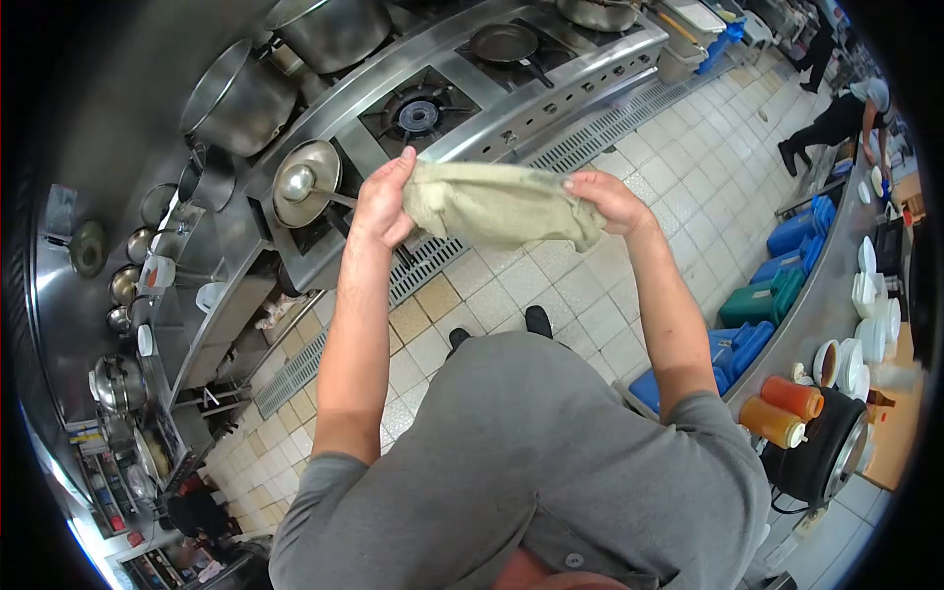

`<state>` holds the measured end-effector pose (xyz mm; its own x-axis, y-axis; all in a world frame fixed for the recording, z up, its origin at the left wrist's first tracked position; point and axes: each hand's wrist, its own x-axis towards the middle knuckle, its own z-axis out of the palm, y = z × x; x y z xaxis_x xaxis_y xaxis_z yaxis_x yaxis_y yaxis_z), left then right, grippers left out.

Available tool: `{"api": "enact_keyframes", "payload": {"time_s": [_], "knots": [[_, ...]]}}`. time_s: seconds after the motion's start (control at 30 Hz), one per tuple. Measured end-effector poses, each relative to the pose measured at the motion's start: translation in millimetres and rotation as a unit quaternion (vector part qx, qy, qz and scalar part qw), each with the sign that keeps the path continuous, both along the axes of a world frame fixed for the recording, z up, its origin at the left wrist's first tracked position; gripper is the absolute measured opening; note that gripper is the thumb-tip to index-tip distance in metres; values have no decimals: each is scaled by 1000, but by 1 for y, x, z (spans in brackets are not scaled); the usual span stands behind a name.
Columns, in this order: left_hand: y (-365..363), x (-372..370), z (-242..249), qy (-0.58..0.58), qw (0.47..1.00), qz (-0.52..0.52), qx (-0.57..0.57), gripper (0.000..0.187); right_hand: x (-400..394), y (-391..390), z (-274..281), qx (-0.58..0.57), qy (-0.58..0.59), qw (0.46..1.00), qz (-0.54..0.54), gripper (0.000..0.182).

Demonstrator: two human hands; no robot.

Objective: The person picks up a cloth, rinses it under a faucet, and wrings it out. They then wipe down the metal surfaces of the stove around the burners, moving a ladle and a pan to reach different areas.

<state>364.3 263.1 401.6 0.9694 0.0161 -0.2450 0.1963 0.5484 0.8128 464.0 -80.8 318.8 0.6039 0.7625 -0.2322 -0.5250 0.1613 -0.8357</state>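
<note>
A pale green cloth (pixel 501 205) is stretched between my two hands, in front of my body and above the tiled floor. My left hand (pixel 386 202) grips its left end, thumb up, with the fingers wrapped round the fabric. At the other end, my right hand (pixel 610 200) pinches the cloth's upper corner between thumb and fingers. The middle of the cloth is folded and sags a little. Just left of my left hand is a pan with a ladle (pixel 298 183) on the stove.
The stove (pixel 421 116) runs along the top with a frying pan (pixel 503 43) and large pots (pixel 239 98). At the right, a counter holds orange bottles (pixel 792 396) and white bowls, with blue bins (pixel 742 351) beneath. Another person (pixel 846 123) bends at the upper right.
</note>
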Motion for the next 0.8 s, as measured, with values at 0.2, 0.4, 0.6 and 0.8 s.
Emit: {"api": "enact_keyframes", "payload": {"time_s": [0.2,0.4,0.6,0.8], "knots": [[12,0,5,-11,997,-10,-79,33,7,13,11,137,87,986,-38,32],[5,-18,-3,-78,995,-45,-49,29,10,18,3,156,166,973,-23,39],[14,-16,-16,-93,990,-29,-102,38,4,13,24,300,197,933,34,49],[11,-51,-124,72,994,77,-8,28,-30,42,-24,169,108,978,-55,54]]}}
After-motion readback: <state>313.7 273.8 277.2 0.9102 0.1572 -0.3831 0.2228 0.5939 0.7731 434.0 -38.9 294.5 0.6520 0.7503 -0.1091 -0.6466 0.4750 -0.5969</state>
